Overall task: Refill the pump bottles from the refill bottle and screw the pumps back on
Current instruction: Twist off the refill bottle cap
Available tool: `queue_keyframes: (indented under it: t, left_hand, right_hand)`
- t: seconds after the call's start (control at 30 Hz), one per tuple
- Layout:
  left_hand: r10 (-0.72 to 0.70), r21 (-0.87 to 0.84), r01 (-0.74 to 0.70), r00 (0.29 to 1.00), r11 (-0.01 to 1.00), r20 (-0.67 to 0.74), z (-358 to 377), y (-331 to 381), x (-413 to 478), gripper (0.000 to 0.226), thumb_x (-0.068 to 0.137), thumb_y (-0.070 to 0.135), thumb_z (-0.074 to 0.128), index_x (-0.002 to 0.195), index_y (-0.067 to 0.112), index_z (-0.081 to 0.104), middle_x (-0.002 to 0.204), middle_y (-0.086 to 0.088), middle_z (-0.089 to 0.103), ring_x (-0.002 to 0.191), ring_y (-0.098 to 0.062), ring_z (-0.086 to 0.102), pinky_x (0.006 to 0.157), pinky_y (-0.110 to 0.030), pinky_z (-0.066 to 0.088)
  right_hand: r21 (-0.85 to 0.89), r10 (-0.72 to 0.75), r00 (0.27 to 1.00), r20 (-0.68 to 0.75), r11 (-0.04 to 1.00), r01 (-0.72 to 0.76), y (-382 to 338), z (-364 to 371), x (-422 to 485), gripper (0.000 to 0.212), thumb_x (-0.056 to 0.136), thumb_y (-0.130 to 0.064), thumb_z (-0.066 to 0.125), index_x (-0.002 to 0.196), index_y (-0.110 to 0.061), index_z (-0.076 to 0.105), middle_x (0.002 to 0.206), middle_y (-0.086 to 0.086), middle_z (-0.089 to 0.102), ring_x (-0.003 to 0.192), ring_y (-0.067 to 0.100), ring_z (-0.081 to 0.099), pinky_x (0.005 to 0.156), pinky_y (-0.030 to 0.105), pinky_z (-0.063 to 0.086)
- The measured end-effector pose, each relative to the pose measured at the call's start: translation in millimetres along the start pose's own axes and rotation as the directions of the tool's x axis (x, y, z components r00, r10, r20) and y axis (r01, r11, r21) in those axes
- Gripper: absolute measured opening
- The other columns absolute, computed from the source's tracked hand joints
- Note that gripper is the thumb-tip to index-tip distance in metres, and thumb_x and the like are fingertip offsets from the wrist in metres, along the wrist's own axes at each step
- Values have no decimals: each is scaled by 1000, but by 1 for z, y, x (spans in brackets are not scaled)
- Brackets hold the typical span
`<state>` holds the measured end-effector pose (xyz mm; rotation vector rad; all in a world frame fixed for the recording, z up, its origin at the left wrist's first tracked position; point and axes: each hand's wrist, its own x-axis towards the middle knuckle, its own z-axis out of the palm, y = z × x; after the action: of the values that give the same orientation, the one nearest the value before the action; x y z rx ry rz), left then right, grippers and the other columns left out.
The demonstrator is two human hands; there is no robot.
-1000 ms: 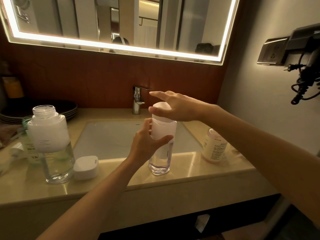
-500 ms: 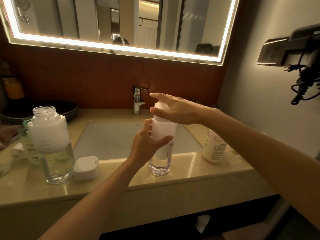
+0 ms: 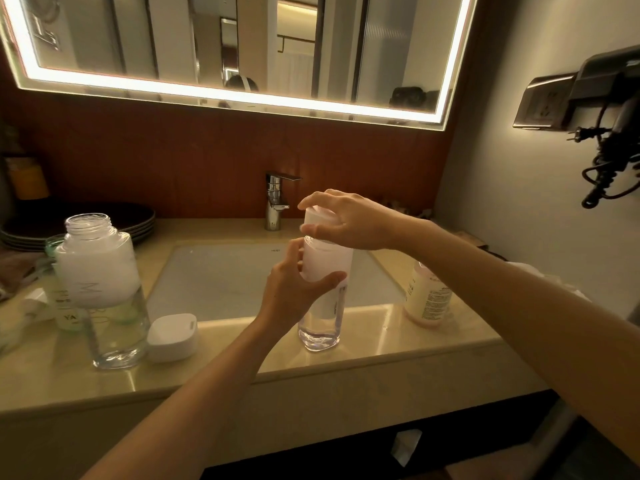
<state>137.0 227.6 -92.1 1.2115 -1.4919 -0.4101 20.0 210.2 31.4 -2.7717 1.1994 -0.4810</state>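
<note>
A slim clear bottle (image 3: 320, 323) with a white label stands on the counter's front edge before the sink. My left hand (image 3: 294, 292) grips its body. My right hand (image 3: 349, 220) holds the white cap (image 3: 317, 216) on its top, fingers curled round it. To the left stands a bigger clear bottle (image 3: 104, 292) with an uncapped threaded neck and a white label. Its white cap (image 3: 172, 336) lies on the counter beside it. A cream bottle with printed text (image 3: 429, 301) stands right of the sink.
The white sink basin (image 3: 221, 278) and chrome tap (image 3: 276, 202) sit behind the slim bottle. Dark plates (image 3: 135, 220) are stacked at the back left, with a green-labelled container (image 3: 65, 313) behind the large bottle. A hairdryer and cord (image 3: 609, 140) hang on the right wall.
My right hand's fingers have curled down around the cap; the forefinger that pointed out before now sits on the cap. Left hand and bottle have stayed put.
</note>
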Motion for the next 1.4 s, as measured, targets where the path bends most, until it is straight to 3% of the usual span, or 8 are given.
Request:
queue_keyframes:
  t: [0.13,0.23,0.5,0.63,0.83,1.0,1.17,1.4]
  left_hand:
    - [-5,-12,5,1000,1000,2,0,0,0,77,66,48,71,128,16,38,125,-4,56,105,-22,59,82,-33,53]
    - [-3,-10,3,1000,1000,6,0,-1,1,75,67,46,72,127,17,38,125,-4,56,104,-21,59,78,-27,52]
    - [10,-18,-10,1000,1000,6,-1,2,-1,81,62,53,66,128,15,38,125,-5,55,106,-22,59,81,-31,53]
    - [-2,-23,2,1000,1000,6,-1,2,-1,78,65,49,69,128,15,38,125,-5,55,106,-22,58,84,-35,53]
    - [-7,-15,7,1000,1000,6,0,2,-1,78,65,50,69,127,15,38,124,-5,55,105,-22,58,82,-35,54]
    - [1,-28,0,1000,1000,4,0,2,-2,86,58,58,63,128,15,39,124,-5,56,104,-22,59,79,-30,53]
    - [2,-35,-2,1000,999,2,1,1,-1,84,59,57,63,128,17,38,124,-4,56,105,-21,59,79,-24,50]
    - [6,-17,-6,1000,1000,-2,1,-2,0,78,64,51,69,127,15,39,122,-5,57,103,-22,59,77,-25,52]
  right_hand:
    - [-145,76,994,-83,986,-87,2,-3,1,67,83,-66,38,139,-28,35,145,2,36,125,24,44,95,39,41]
    - [-232,89,986,-141,965,-120,4,2,3,68,82,-69,35,125,-18,50,122,3,55,101,17,54,82,29,45]
    - [114,-19,1000,19,993,16,7,2,0,54,88,-45,53,136,-24,40,137,1,44,112,12,44,87,21,35]
    - [38,28,999,-25,999,-27,6,0,2,63,86,-59,42,141,-32,30,147,0,34,127,22,42,94,31,38]
    - [-266,60,985,-162,959,-102,3,4,3,65,85,-67,33,123,-19,52,117,4,55,94,14,52,77,26,45]
    - [-78,0,998,-68,997,-5,5,4,0,46,92,-46,45,132,-25,45,130,3,45,111,19,49,84,25,44]
    - [-65,36,999,-33,997,-38,1,3,-2,67,85,-62,43,143,-33,25,149,3,28,130,26,37,99,40,40]
    - [-109,73,996,-60,991,-79,0,7,1,60,85,-60,45,133,-24,42,134,7,38,113,21,45,87,28,42]
